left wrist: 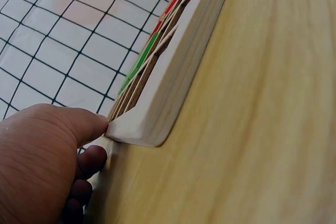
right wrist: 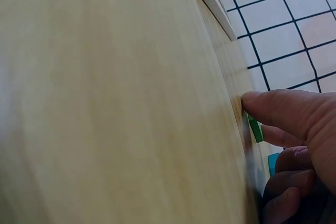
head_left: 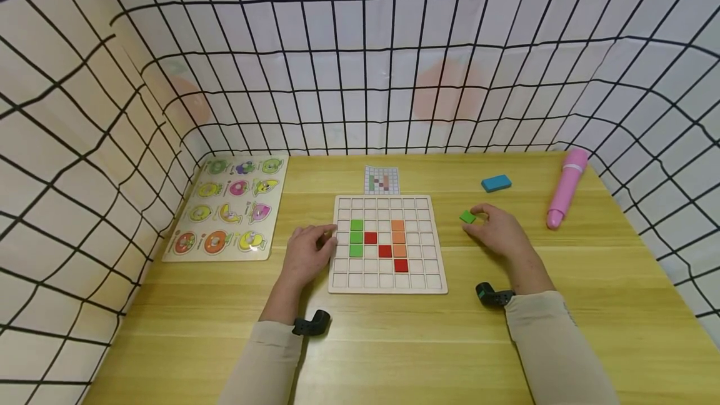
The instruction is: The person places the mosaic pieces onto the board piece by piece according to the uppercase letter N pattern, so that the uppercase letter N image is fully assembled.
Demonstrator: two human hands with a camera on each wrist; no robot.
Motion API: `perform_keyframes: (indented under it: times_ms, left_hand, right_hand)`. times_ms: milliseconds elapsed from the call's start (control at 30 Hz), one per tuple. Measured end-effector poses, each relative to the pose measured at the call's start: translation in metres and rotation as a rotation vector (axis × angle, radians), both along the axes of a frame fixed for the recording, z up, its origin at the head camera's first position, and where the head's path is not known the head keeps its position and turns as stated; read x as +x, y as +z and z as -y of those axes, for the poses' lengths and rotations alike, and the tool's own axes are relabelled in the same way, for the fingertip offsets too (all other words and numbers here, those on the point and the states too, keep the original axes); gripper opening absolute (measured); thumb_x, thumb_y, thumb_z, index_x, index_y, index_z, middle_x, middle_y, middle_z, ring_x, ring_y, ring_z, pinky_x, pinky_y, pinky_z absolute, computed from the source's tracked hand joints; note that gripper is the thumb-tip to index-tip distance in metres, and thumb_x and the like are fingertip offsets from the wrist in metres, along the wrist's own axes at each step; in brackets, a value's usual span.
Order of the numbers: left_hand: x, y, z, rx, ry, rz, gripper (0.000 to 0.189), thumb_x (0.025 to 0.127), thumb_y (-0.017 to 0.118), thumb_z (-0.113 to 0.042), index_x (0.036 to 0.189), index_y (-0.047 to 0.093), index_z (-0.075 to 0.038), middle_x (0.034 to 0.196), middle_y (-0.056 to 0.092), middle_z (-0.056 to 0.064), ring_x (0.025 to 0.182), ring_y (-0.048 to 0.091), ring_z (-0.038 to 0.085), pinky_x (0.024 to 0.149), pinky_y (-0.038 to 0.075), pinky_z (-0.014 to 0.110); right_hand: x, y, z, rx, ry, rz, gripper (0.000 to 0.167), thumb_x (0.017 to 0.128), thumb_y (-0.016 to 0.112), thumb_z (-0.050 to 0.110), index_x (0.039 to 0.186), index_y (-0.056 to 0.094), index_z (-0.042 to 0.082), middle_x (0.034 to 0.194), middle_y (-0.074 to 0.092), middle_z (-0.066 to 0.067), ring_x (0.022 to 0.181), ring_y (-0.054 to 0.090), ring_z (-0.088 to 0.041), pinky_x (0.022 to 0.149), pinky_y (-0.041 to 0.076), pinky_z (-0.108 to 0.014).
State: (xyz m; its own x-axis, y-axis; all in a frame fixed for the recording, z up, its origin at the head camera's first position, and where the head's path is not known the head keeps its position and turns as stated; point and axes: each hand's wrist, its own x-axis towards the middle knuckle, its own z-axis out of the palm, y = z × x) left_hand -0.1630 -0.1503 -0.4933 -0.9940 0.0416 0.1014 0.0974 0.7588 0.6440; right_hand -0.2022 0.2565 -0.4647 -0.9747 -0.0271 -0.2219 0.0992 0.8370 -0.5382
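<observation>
A square wooden grid board point(head_left: 416, 280) lies on the table, holding three green tiles point(head_left: 356, 238) in a column, three orange tiles point(head_left: 398, 238) in another, and three red tiles point(head_left: 385, 251) stepping down diagonally. At its left edge, my left hand point(head_left: 308, 254) touches the rim with thumb and forefinger; the left wrist view shows the thumb point(left wrist: 86, 124) against the board's side, other fingers bent below. Right of the board, my right hand point(head_left: 497, 230) pinches a loose green tile point(head_left: 467, 217) between thumb and forefinger, close over the table. The right wrist view shows that tile partly hidden by fingers.
A small printed pattern card point(head_left: 382, 180) lies just behind the board. To the left is a fruit puzzle board point(head_left: 225, 205). A blue block point(head_left: 496, 183) and a pink pen-shaped object point(head_left: 567, 189) lie at the back right. Black wire mesh point(head_left: 349, 80) encloses the table point(head_left: 405, 349).
</observation>
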Motion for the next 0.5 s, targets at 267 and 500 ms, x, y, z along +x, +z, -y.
perform_keyframes:
  times_ms: [267,500]
  left_hand:
    - [0.0005,0.0009,0.0,0.0,0.0,0.001,0.033,0.098,0.066,-0.028,0.13,0.072,-0.019,0.093,0.068,0.003,0.091,0.049,0.021,0.082,0.035,0.035]
    - [0.0018,0.0014,-0.0006,0.0,0.003,-0.01,0.033,0.098,0.066,-0.027,0.129,0.072,-0.019,0.092,0.068,0.003,0.09,0.049,0.021,0.082,0.035,0.035]
  right_hand:
    - [-0.0001,0.0009,0.0004,0.016,0.007,-0.006,0.055,0.099,0.062,0.04,0.141,0.052,0.006,0.106,0.062,-0.016,0.091,0.056,-0.03,0.081,0.046,-0.044]
    - [-0.0016,-0.001,0.001,0.038,0.014,-0.021,0.048,0.101,0.061,0.035,0.138,0.054,0.005,0.107,0.064,-0.018,0.094,0.058,-0.032,0.086,0.048,-0.051]
